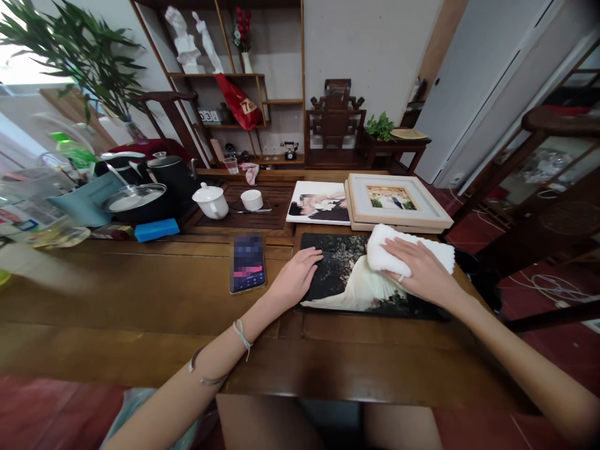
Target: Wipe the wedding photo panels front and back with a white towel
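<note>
A dark photo print (pixel 349 281) lies flat on the wooden table (pixel 140 300) in front of me. My left hand (pixel 296 277) rests flat on the print's left edge, fingers stretched out. My right hand (pixel 419 267) presses down on a white folded cloth (pixel 398 250) that lies on the print's upper right part, fingers laid over it. A smartphone (pixel 247 262) with a lit screen lies just left of my left hand.
Behind the print lie another photo (pixel 319 203) and a stack of light framed pictures (pixel 396 201). A tea tray holds a white teapot (pixel 210 201) and a cup (pixel 252 199). Kettles, a pot and a blue box (pixel 157 229) crowd the left side. Shelves stand at the back.
</note>
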`<state>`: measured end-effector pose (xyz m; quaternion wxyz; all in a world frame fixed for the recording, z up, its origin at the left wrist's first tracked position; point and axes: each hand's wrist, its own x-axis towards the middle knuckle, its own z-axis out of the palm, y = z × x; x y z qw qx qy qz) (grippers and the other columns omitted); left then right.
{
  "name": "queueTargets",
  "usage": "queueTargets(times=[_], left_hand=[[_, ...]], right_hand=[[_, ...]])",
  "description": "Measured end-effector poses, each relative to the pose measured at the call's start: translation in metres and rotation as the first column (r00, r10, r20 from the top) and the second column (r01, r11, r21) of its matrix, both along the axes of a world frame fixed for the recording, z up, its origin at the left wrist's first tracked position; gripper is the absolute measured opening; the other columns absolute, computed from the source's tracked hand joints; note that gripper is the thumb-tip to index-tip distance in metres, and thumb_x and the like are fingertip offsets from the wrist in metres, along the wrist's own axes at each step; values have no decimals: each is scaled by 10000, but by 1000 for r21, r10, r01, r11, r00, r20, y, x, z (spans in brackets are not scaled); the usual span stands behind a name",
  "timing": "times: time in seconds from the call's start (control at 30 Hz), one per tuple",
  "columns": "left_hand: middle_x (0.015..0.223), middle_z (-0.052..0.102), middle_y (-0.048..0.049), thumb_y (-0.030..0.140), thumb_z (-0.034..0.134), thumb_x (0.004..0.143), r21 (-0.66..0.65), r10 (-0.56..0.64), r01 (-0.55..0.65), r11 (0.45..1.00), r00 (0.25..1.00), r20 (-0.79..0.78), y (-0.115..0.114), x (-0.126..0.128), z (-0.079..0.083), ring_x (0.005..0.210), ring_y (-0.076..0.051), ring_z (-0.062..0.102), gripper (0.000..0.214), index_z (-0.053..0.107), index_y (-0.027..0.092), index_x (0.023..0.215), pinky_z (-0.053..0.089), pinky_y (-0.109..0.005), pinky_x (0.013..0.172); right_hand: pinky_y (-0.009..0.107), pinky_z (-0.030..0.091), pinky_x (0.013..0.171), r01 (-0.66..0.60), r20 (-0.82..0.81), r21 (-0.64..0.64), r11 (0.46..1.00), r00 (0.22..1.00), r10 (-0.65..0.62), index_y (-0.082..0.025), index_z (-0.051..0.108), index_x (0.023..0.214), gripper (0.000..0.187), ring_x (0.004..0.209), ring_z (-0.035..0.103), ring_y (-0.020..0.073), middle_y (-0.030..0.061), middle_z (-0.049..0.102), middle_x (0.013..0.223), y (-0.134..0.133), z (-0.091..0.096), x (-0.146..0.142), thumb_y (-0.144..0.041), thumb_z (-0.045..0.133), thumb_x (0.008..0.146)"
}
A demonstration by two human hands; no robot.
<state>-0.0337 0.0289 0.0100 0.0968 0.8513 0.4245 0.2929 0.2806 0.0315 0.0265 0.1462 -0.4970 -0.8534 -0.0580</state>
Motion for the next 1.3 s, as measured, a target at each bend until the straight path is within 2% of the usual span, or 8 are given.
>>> queueTargets(times=[0.17,0.3,0.5,0.7,0.87,1.07,1.2,1.3], left_hand=[[1278,605,-136,131,409,946,-10,2,-2,1000,1000,-10,1,0,-1,1262,-226,510,288,610,118,1151,413,-441,1094],[1271,612,-122,134,402,946,3,0,0,1000,1000,-5,2,0,-2,1253,-223,519,294,605,142,1158,420,-454,1086],[1272,613,-116,122,398,942,2,-3,3,1000,1000,-23,2,0,-2,1258,-229,513,305,600,144,1170,414,-458,1091],[1280,605,-119,142,403,948,2,-9,9,1000,1000,6,2,-1,-3,1257,-218,514,291,604,149,1159,418,-448,1089],[1276,608,-120,146,400,950,1,-10,10,1000,1000,18,0,-1,-1,1256,-220,516,289,609,150,1150,421,-452,1085],[1266,613,-121,131,410,942,-10,-6,6,1000,1000,17,-1,0,1,1244,-221,525,283,614,141,1139,421,-453,1081],[1267,613,-129,117,442,927,-45,-11,12,999,999,30,0,-2,3,1242,-223,525,289,603,135,1166,418,-450,1081],[1255,621,-119,110,456,920,-64,-15,17,998,999,40,0,-3,5,1240,-220,527,290,607,146,1165,414,-437,1084]], right_hand=[[627,253,1069,24,2,10,1000,1000,-24,-183,532,1324,555,1326,401,346,135,521,1388,-10,2,-16,-514,509,880],[607,180,1114,-196,-6,-84,977,981,196,-196,452,1392,602,1369,336,319,113,472,1435,-49,13,-43,-395,576,838],[548,98,1161,-454,-11,-236,859,886,464,-227,353,1455,777,1417,242,270,56,373,1506,-88,28,-52,-164,581,714],[547,218,1130,-317,-48,-142,938,948,313,-290,416,1419,659,1366,358,263,51,444,1462,-44,14,-3,-219,576,784],[562,306,1076,-89,-68,-43,995,994,86,-221,520,1343,518,1305,443,309,113,539,1375,3,1,27,-418,548,865],[629,256,1062,4,-36,-75,997,999,-7,-192,536,1325,501,1309,430,331,146,520,1385,21,9,-34,-396,522,868],[623,182,1096,-131,-40,-121,984,991,127,-191,520,1338,523,1344,380,315,117,504,1406,7,17,-85,-330,542,835],[606,140,1118,-243,-40,-176,954,970,239,-177,502,1352,601,1364,349,302,105,474,1434,-24,21,-99,-237,549,756]])
